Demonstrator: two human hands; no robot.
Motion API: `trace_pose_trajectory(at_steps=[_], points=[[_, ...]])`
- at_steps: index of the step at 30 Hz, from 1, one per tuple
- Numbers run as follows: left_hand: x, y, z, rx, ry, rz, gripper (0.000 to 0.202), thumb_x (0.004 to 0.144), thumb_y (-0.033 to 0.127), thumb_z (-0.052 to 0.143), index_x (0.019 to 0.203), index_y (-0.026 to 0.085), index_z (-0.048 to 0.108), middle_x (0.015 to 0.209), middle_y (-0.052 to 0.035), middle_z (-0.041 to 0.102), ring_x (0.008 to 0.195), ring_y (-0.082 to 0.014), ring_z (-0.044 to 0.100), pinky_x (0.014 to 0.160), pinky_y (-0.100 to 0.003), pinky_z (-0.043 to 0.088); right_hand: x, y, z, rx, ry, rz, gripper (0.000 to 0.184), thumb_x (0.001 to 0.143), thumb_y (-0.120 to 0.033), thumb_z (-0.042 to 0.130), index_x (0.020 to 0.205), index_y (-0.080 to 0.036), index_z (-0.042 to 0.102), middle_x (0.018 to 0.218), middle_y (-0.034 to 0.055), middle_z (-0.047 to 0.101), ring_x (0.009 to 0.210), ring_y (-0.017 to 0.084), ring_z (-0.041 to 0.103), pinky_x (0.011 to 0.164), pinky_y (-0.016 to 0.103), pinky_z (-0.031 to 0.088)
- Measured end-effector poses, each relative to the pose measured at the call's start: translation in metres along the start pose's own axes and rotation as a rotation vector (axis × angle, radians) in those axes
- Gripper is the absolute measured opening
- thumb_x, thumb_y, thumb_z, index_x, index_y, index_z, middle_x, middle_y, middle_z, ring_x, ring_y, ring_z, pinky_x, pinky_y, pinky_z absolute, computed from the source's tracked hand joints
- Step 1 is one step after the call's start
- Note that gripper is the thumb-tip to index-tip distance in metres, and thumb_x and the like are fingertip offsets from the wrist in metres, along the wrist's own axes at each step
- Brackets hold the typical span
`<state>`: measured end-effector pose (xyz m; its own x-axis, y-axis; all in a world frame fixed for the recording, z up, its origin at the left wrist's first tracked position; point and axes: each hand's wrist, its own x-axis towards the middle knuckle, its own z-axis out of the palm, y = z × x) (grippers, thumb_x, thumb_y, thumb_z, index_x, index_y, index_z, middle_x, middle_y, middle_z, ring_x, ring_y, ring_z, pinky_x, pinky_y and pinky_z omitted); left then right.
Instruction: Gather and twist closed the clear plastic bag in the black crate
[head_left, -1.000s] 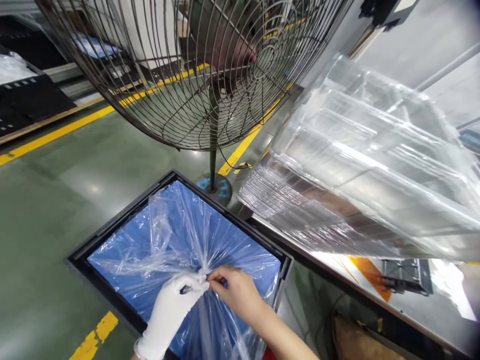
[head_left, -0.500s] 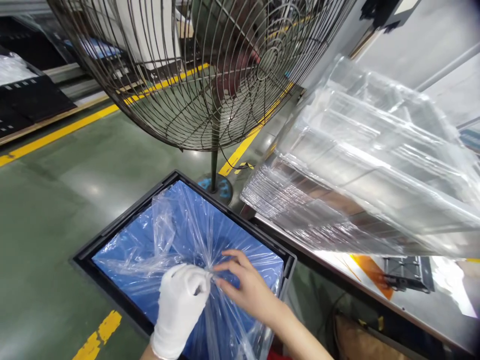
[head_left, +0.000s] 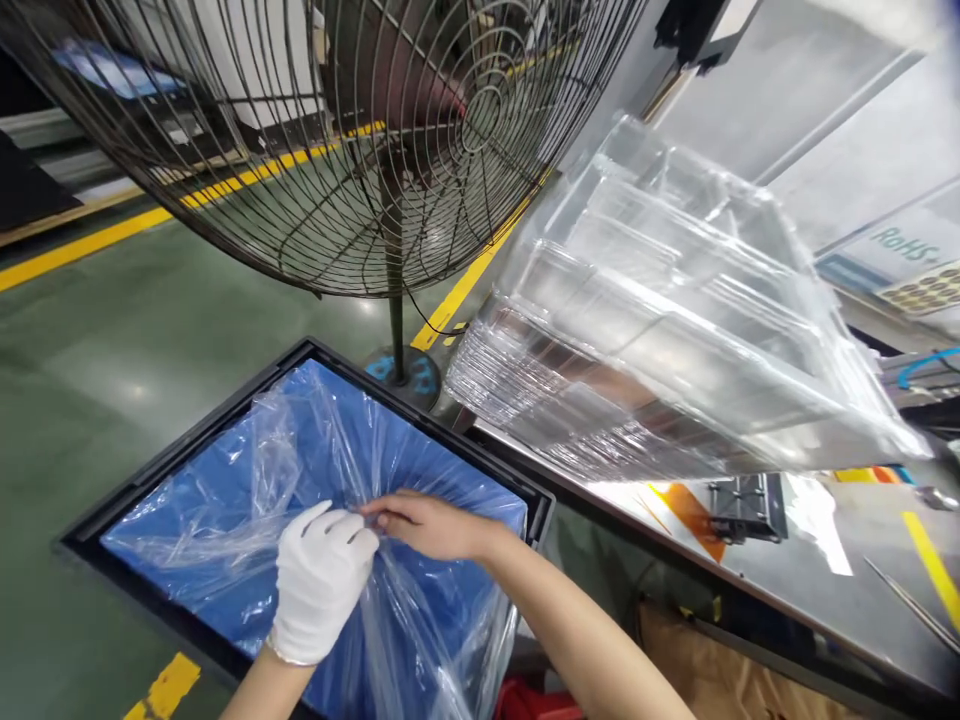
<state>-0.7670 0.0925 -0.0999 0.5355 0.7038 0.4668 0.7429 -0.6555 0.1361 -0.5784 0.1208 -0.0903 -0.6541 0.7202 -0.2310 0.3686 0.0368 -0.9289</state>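
Pedestal fan, base daubed blue, on green floor; clear plastic trays stacked on metal workbench.

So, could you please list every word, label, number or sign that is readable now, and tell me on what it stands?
"RoHS": on the white panel at upper right; the small mark after it is unclear.
Blue marks on the fan's base: too blurred to read.
I can read no other text.

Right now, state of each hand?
Left hand: curled at gathered clear plastic; grip hidden, can't tell.
Right hand: at the same plastic; can't tell if pinching.
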Motion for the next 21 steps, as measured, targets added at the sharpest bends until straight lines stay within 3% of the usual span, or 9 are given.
trace_pose_trajectory(at_steps=[5, 7, 9, 13, 18, 21], points=[[-0.020, 0.004, -0.007, 0.043, 0.092, -0.086, 0.004, 0.094, 0.017, 0.062, 0.091, 0.017, 0.062, 0.084, -0.0054, 0.065, 0.071, -0.0228, 0.057, 0.071, -0.037, 0.041, 0.011, -0.004, -0.013, -0.075, -0.142, 0.023, 0.031, 0.098, -0.027, 0.054, 0.123, -0.015, 0.068, 0.100, 0.0050, 0.071, 0.089, 0.013, 0.066, 0.086, 0.022, 0.051], [-0.027, 0.001, -0.013, 0.083, 0.079, -0.100, 0.008, 0.095, 0.023, 0.064, 0.092, 0.016, 0.061, 0.084, -0.0048, 0.065, 0.065, -0.0219, 0.055, 0.065, -0.036, 0.038, 0.016, -0.006, -0.017, -0.111, -0.216, 0.051, 0.025, 0.096, -0.030, 0.060, 0.112, -0.015, 0.071, 0.088, 0.0014, 0.071, 0.076, 0.010, 0.066, 0.074, 0.018, 0.050], [-0.031, -0.006, -0.017, 0.109, 0.003, -0.015, 0.006, 0.097, 0.019, 0.059, 0.095, 0.018, 0.064, 0.085, -0.0014, 0.067, 0.063, -0.0211, 0.055, 0.063, -0.036, 0.037, 0.019, -0.009, -0.019, -0.184, -0.254, 0.075, 0.021, 0.092, -0.032, 0.066, 0.102, -0.016, 0.072, 0.084, 0.0008, 0.071, 0.077, 0.013, 0.067, 0.067, 0.020, 0.047], [-0.036, -0.021, -0.024, 0.146, -0.114, 0.247, 0.040, 0.090, -0.001, 0.041, 0.116, 0.016, 0.067, 0.103, -0.0038, 0.071, 0.070, -0.0197, 0.062, 0.063, -0.036, 0.040, 0.020, -0.018, -0.018, -0.373, -0.233, 0.076, 0.017, 0.092, -0.029, 0.064, 0.101, -0.016, 0.070, 0.106, 0.0064, 0.069, 0.093, 0.019, 0.064, 0.074, 0.027, 0.045], [-0.045, -0.011, -0.025, 0.168, -0.248, 0.167, 0.037, 0.090, 0.000, 0.040, 0.092, 0.017, 0.073, 0.068, -0.0048, 0.060, 0.057, -0.0222, 0.056, 0.054, -0.032, 0.039, 0.020, -0.019, -0.016, -0.469, -0.232, 0.045, 0.018, 0.098, -0.030, 0.054, 0.105, -0.020, 0.067, 0.114, 0.0048, 0.066, 0.097, 0.019, 0.063, 0.082, 0.031, 0.046], [-0.052, 0.005, -0.019, 0.157, -0.280, 0.138, 0.035, 0.091, 0.000, 0.041, 0.082, 0.015, 0.071, 0.064, -0.0051, 0.059, 0.054, -0.0205, 0.056, 0.052, -0.028, 0.041, 0.023, -0.003, -0.012, -0.453, -0.213, 0.062, 0.015, 0.097, -0.032, 0.056, 0.101, -0.024, 0.069, 0.112, 0.0001, 0.067, 0.095, 0.017, 0.064, 0.080, 0.029, 0.047]])
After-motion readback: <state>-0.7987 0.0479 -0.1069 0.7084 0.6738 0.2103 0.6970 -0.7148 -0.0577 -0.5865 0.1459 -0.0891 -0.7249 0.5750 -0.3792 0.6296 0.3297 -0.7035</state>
